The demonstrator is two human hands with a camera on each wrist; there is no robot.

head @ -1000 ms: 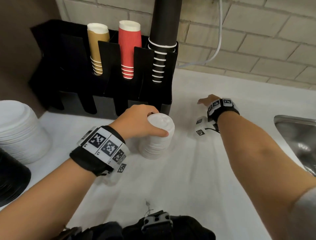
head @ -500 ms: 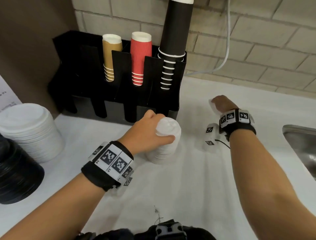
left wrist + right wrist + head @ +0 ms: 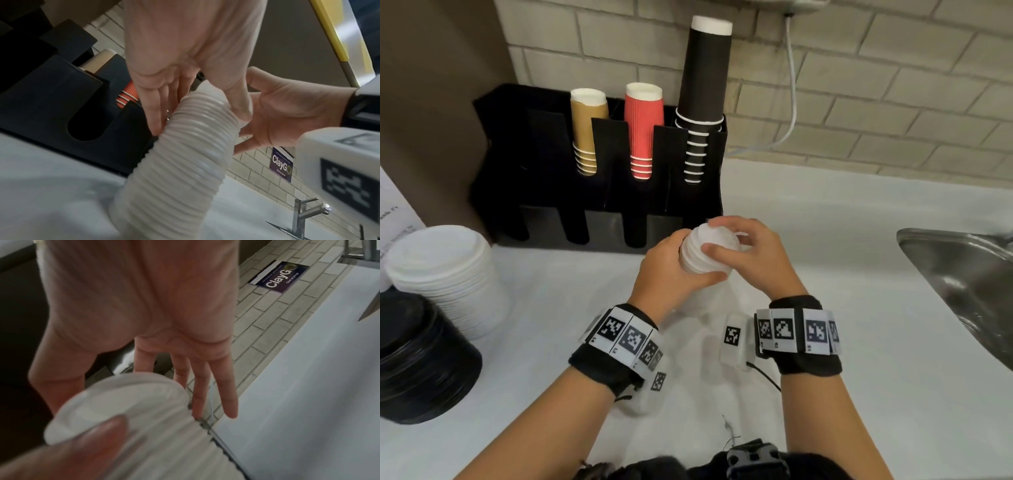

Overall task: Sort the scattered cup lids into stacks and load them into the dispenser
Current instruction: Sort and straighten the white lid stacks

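From the head camera, a tall stack of white lids (image 3: 705, 255) stands on the white counter (image 3: 842, 308), just in front of the black dispenser (image 3: 544, 192). The left hand (image 3: 669, 270) wraps its fingers and thumb round the upper part of the stack. The right hand (image 3: 753, 260) sits over the top, thumb pressed on the topmost lid and fingers curled over the far edge. Brown cups (image 3: 587, 132), red cups (image 3: 643, 130) and black cups (image 3: 705, 96) fill three dispenser slots. At the left stand a wider white pile (image 3: 445, 274) and a black pile (image 3: 417, 356) of lids. A steel sink (image 3: 962, 274) lies at the right.

In the left wrist view, the left hand (image 3: 191, 53) holds the ribbed stack (image 3: 179, 162) near its top, fingers on the far side and thumb on the near side. The right hand (image 3: 287, 113) is cupped just beyond it. The stack's foot rests on the counter (image 3: 51, 186), beside the dispenser (image 3: 61, 97). A tap (image 3: 304, 214) shows further off.

In the right wrist view, the right hand (image 3: 144, 305) has its thumb on one side of the top lid and its fingers (image 3: 228, 391) reaching down past the other side; whether those fingers touch the stack (image 3: 127, 410) cannot be told. A fingertip of the left hand (image 3: 88, 444) lies on the lid's near edge.
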